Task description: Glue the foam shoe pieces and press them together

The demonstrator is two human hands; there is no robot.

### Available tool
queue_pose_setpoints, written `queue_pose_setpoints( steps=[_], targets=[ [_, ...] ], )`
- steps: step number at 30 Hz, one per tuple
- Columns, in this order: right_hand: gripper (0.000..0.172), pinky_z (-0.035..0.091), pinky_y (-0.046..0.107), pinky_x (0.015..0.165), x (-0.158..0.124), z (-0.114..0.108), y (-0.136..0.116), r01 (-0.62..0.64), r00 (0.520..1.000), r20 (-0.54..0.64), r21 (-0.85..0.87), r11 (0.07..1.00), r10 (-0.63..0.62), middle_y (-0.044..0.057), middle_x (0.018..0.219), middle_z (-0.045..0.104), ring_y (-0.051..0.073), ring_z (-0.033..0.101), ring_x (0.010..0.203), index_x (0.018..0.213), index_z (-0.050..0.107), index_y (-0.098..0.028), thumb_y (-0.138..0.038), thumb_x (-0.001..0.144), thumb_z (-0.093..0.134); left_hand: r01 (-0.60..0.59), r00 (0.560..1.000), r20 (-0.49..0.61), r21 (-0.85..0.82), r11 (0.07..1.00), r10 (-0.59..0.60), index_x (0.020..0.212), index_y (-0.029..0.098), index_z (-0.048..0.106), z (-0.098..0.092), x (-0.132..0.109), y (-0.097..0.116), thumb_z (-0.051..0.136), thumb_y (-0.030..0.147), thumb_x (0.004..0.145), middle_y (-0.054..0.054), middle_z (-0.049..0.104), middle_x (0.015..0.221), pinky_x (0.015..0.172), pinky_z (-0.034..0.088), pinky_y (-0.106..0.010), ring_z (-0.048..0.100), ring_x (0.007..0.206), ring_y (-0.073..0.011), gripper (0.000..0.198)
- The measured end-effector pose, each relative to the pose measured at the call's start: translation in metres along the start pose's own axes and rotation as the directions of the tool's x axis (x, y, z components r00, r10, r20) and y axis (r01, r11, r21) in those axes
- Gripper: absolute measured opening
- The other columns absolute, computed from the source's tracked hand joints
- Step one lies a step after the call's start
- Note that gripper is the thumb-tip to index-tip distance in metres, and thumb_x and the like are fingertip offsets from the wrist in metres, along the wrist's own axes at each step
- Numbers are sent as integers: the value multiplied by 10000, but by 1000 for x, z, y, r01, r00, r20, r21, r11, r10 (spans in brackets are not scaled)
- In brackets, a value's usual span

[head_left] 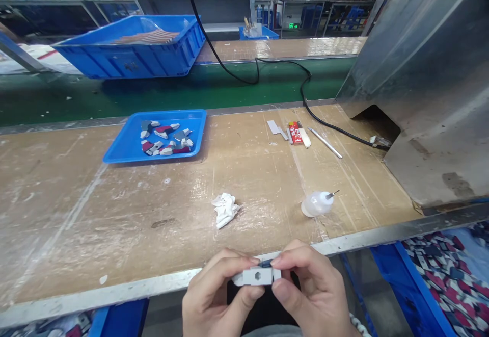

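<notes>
We hold a light grey plastic part (257, 276) at the near edge of the workbench (114, 225), right of that edge's middle in our view. A small hexagonal hole shows on its face, and a dark bit shows along its upper side. Our left hand (219, 291) is closed to a pinch, thumb and fingers on the part's left end. Our right hand (315, 286) pinches the right end in the same way, its thumb tip at the part's lower corner.

Beyond our hands we see a crumpled white tissue (225, 209) and, nearer the right end, a squeeze bottle (316, 204) with a needle tip. Toward the far edge, a red packet (295, 134) lies near a slim silvery rod (325, 143). Left of these, by the far edge, sits a blue tray (128, 148) with grey, white and maroon pieces (164, 131) inside. Below the near edge on our right, a blue bin (416, 291) carries many similarly coloured pieces.
</notes>
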State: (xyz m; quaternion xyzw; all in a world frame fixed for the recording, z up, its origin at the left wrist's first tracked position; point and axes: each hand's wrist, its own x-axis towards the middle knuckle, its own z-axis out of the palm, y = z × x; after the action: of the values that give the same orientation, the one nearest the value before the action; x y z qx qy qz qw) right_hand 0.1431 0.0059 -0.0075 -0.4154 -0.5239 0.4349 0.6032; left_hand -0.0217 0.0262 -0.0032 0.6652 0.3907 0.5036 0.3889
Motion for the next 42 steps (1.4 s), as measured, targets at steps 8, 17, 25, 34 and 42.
queue_pose_setpoints(
  steps=[8,17,25,34,42],
  targets=[
    [315,430,234,589,0,6,-8,-348,930,-79,114,930,358,-2,687,602,101,478,583,831,692,-196,-505,885,716,106,994,12,-83,991,-105,966,230,726,1,3,5,744,310,925,-25,670,797,602,564,-200,675,687,-152,91],
    [113,450,237,625,-8,10,0,-36,982,-182,103,994,54,-7,797,594,108,555,681,997,742,-294,-230,904,730,-23,991,-129,-29,999,19,1018,201,722,10,-5,-1,748,250,922,-36,682,844,649,601,-230,680,771,-167,111],
    [28,522,164,620,-6,-5,-6,-345,931,21,373,861,364,-13,891,557,53,604,678,896,773,-262,-275,897,748,-433,839,-122,437,788,530,963,101,716,14,3,2,705,-55,827,-32,726,973,721,637,-206,724,875,-154,207],
    [152,507,199,751,-12,-2,-20,-153,979,-125,60,986,159,-6,906,631,100,633,820,920,773,-304,-163,870,746,-530,792,17,515,674,610,965,135,756,0,-7,-8,657,79,936,-64,768,962,711,678,-247,772,870,-208,117],
    [83,557,214,692,-5,4,-20,-408,905,121,511,756,407,11,1063,605,76,630,727,894,784,-310,-341,824,814,-526,810,-39,391,755,585,1055,111,735,-2,-15,-14,736,24,826,-59,737,1098,762,692,-271,765,936,-229,245]
  ],
)
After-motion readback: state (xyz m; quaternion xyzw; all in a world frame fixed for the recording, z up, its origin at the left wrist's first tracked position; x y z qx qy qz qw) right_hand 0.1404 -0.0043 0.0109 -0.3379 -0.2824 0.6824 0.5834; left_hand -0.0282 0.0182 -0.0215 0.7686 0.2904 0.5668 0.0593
